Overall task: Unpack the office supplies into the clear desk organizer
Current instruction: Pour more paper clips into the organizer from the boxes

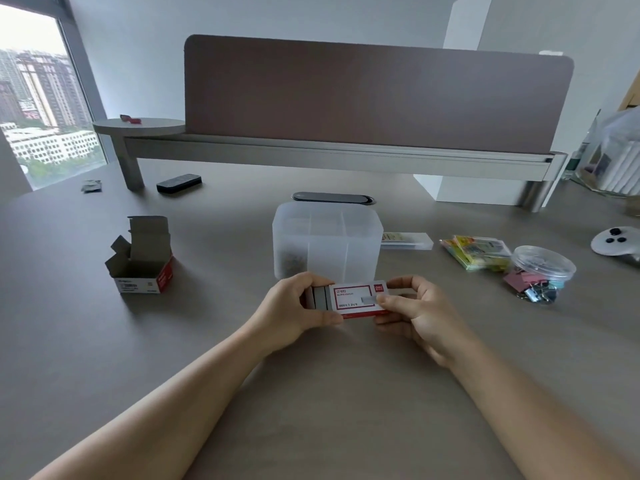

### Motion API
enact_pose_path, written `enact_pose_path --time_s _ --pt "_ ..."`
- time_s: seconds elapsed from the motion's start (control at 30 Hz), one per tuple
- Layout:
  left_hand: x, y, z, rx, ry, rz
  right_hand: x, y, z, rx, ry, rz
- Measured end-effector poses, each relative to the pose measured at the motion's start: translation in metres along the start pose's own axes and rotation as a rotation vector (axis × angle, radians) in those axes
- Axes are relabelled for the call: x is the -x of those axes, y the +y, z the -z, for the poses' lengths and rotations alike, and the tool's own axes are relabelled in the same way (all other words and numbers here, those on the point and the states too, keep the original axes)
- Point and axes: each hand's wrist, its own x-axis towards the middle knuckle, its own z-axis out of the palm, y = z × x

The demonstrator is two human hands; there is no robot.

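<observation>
Holding a small red-and-white staple box (355, 301) just above the near middle of the grey desk (104, 358), the person has both hands curled round it. The left hand (298, 311) grips the box's left end, where the grey staple strips (320, 298) stick out of the sleeve, and the right hand (414, 311) pinches the right end between thumb and fingers. Just beyond the box, toward the far side, stands the clear desk organizer (327, 242), upright and split into compartments; its near left compartment holds a small heap of tiny pieces, too blurred to name. To the left sits an opened cardboard box (142, 258) with its flaps up. To the right of the organizer lie a slim clear case (407, 241), then packs of yellow-green sticky notes (476, 252), then a round clear tub of binder clips (540, 273) tipped on its side. A white controller (616, 244) rests at the far right edge, and a black eraser (179, 183) lies far left.
</observation>
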Motion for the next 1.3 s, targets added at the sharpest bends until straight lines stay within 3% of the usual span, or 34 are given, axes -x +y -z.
enact_pose_path --time_s 0.17,0.6,0.77,0.87,0.97,1.17,1.3 --pt "-0.003 -0.001 0.0 0.061 0.037 0.028 -0.003 -0.003 0.014 0.059 0.053 0.024" --pt "-0.007 -0.006 0.01 0.096 0.1 0.088 -0.011 0.002 0.04 0.677 0.178 0.108" --pt "-0.008 -0.003 0.007 0.113 0.094 0.088 -0.01 0.004 0.042 0.786 0.237 0.132" --pt "-0.009 0.0 0.004 0.132 0.092 0.076 -0.005 0.001 0.041 0.756 0.296 0.27" --pt "-0.009 0.004 0.001 0.166 0.079 0.058 0.001 -0.007 0.03 0.579 0.242 0.41" --pt "-0.008 0.023 0.008 0.178 0.023 -0.006 0.001 -0.022 -0.001 0.221 -0.082 0.245" --pt "-0.008 0.036 0.02 0.124 0.013 -0.008 -0.001 -0.034 -0.013 0.078 -0.164 0.195"
